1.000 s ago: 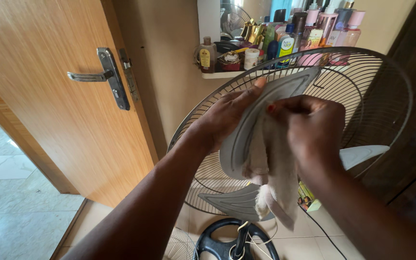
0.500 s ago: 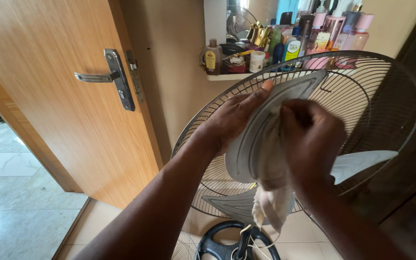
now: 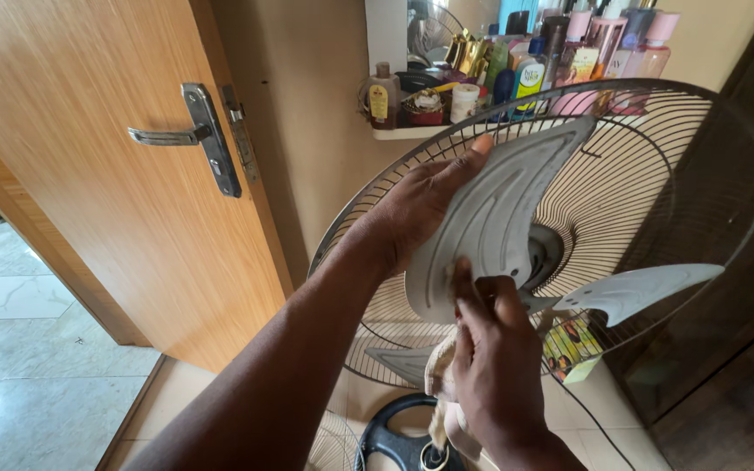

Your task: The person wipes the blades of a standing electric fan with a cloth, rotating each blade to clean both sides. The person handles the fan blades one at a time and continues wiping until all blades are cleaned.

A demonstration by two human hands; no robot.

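Note:
A standing fan fills the middle of the head view, its front guard off and its rear wire guard (image 3: 656, 183) behind the grey blades. My left hand (image 3: 416, 209) grips the upper blade (image 3: 503, 209) from behind, fingertips on its left edge. My right hand (image 3: 490, 349) is closed on a pale cloth (image 3: 442, 375) at the blade's lower end, near the hub (image 3: 547, 253). The cloth hangs down under that hand. A second blade (image 3: 639, 288) points right, and a third blade (image 3: 399, 359) shows low behind my arm.
An open wooden door (image 3: 98, 174) with a metal lever handle (image 3: 189, 135) stands to the left. A wall shelf (image 3: 403, 133) crowded with bottles sits behind the fan. The fan's black base (image 3: 394, 445) rests on the tiled floor. A dark wooden panel (image 3: 743, 366) stands at right.
My right hand has slid the cloth down the upper blade from its middle to its lower end, uncovering the blade's face. My left hand has kept its hold on the blade.

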